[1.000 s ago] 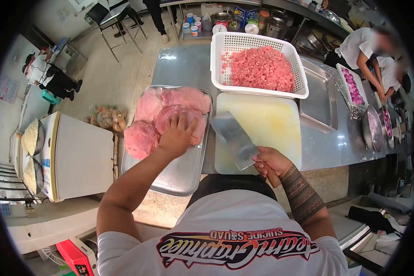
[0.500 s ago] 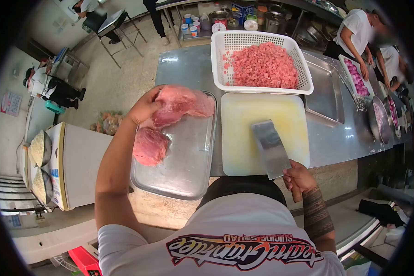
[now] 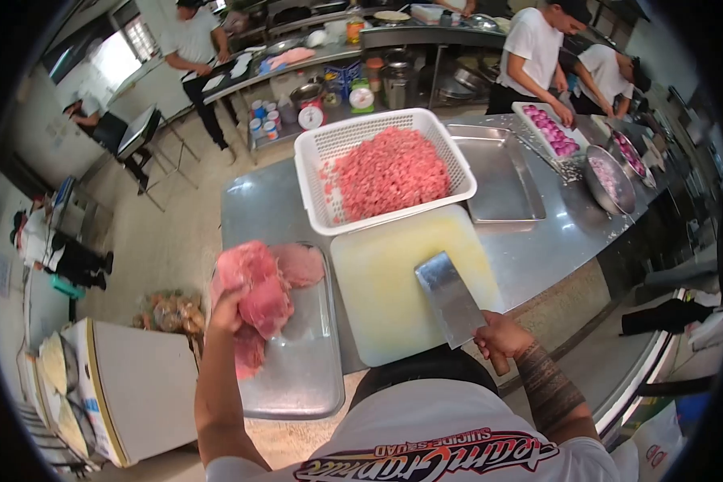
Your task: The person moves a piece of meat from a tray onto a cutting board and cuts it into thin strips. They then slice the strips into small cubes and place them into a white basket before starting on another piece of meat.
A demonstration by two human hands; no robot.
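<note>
My left hand (image 3: 227, 311) is closed on a big piece of raw meat (image 3: 259, 277), held up over the left side of a metal tray (image 3: 301, 394). Two more pieces lie in that tray: a paler pink piece of meat (image 3: 300, 265) behind and a redder piece of meat (image 3: 249, 353) in front, partly covered. My right hand (image 3: 502, 336) grips the wooden handle of a cleaver (image 3: 448, 297). Its broad blade is over the right part of a yellow-stained white cutting board (image 3: 369, 281), with nothing under it that I can see.
Beyond the board stands a white perforated basket (image 3: 317, 153) full of diced meat (image 3: 398, 173). A shallow metal pan (image 3: 510, 189) is to its right. Farther right, co-workers handle red onions (image 3: 550, 128) beside metal bowls (image 3: 606, 181). A white freezer (image 3: 145, 386) stands at left.
The view has tilted up and turned. My left hand has raised the large piece of meat off the tray, and it hangs bunched in my grip. The cleaver stays over the board.
</note>
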